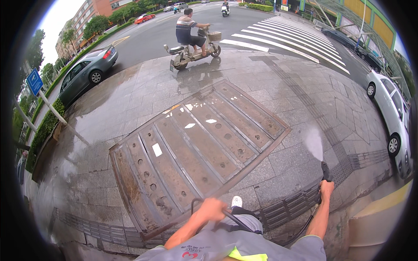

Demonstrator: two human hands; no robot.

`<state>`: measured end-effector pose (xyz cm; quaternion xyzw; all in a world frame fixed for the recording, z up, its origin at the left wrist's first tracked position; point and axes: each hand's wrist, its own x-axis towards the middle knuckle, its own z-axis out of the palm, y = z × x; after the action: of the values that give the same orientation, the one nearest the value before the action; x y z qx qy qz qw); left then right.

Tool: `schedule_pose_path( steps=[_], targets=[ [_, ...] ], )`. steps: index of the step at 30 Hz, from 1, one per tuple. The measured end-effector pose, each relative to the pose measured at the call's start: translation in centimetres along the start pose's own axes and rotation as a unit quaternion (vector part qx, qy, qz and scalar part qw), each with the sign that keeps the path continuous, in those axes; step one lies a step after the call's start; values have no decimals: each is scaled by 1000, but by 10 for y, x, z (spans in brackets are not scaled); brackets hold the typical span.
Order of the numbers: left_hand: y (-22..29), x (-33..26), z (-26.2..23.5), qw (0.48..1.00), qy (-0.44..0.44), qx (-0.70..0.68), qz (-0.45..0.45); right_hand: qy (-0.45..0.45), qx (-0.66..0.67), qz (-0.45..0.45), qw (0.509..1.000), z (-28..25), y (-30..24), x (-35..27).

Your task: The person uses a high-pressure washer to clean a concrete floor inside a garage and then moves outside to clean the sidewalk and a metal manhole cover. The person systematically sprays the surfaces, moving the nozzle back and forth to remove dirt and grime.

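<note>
At the right, my right hand (pixel 326 189) is closed around the grip of a black spray gun (pixel 325 170). A white fan of water (pixel 314 145) leaves its nozzle toward the grey paving. My left hand (pixel 212 209), in front of my waist, is closed around a black hose (pixel 238 222). A bend of hose sticks out past that hand, and another stretch runs beneath the gun. Ahead of my left hand lies a large framed cover of brown metal plates (pixel 176 158), with holes and scattered white scraps on it. My white shoe (pixel 236 201) is beside its near edge.
A person rides a scooter (pixel 191 54) across the wet paving ahead. A dark car (pixel 87 69) stands far left, near a hedge (pixel 43 132) and a blue sign (pixel 35 81). A white car (pixel 392 113) stands right. Beyond lie a crosswalk (pixel 291 39) and road. Dark tactile strips (pixel 289 211) cross the paving.
</note>
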<state>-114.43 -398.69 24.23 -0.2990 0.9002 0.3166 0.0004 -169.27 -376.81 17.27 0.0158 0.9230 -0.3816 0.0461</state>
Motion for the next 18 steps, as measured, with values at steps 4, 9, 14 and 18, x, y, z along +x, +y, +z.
schedule_pose_path(
  steps=[4, 9, 14, 18],
  targets=[
    [1, -7, 2, 1000, -1, -12, 19, -33, 6, -7, 999, 8, -3, -8],
    [3, -16, -15, 1000, 11, -12, -27, -172, -13, 125, 977, 42, 86, 22],
    [-7, -20, -30, 992, 120, -35, -26, -262, 3, 253, 931, 66, 171, 7],
    [-14, -24, -29, 995, 91, -24, -32, -239, 25, 289, 927, 64, 201, -5]
  ],
)
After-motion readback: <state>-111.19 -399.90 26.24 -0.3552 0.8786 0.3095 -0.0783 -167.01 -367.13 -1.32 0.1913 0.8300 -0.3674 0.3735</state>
